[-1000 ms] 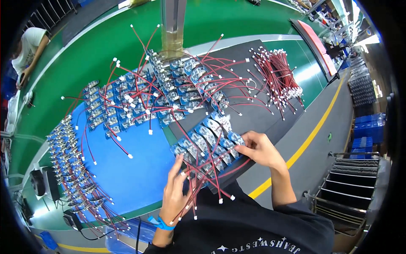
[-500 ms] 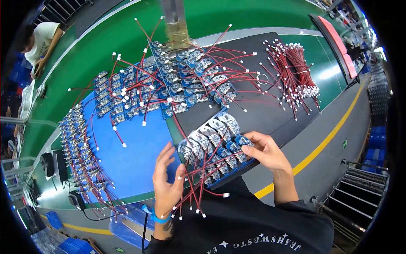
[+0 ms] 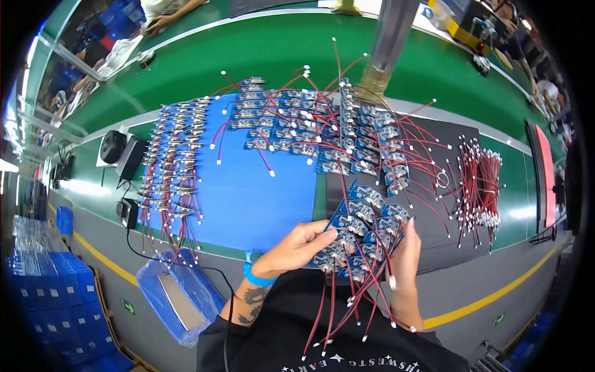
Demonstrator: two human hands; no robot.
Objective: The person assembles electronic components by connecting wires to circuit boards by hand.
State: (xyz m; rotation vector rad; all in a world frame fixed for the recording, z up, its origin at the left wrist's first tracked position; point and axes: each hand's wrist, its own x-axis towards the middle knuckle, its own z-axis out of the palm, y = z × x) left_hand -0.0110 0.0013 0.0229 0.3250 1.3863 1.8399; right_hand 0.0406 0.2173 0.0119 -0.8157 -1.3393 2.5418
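I hold a blue panel of small circuit boards [image 3: 365, 229] with red wires hanging from it, lifted in front of my chest. My left hand [image 3: 296, 248] grips its left edge, fingers curled on the boards. My right hand [image 3: 404, 251] holds its right side from below. Red wires with white plugs dangle down over my black shirt. Further out, rows of the same wired boards [image 3: 310, 130] lie on a blue mat [image 3: 248, 192].
A bundle of loose red wires [image 3: 480, 183] lies on a dark mat at the right. More wired boards [image 3: 170, 167] line the mat's left edge. A clear bag [image 3: 176, 297] sits low left, blue crates [image 3: 43, 297] beside it. A metal post [image 3: 387, 49] stands behind. Another person's arm [image 3: 167, 15] is at the top.
My view has swung to the left. Both hands have kept hold of the board panel and brought it closer to my body, lower in the view.
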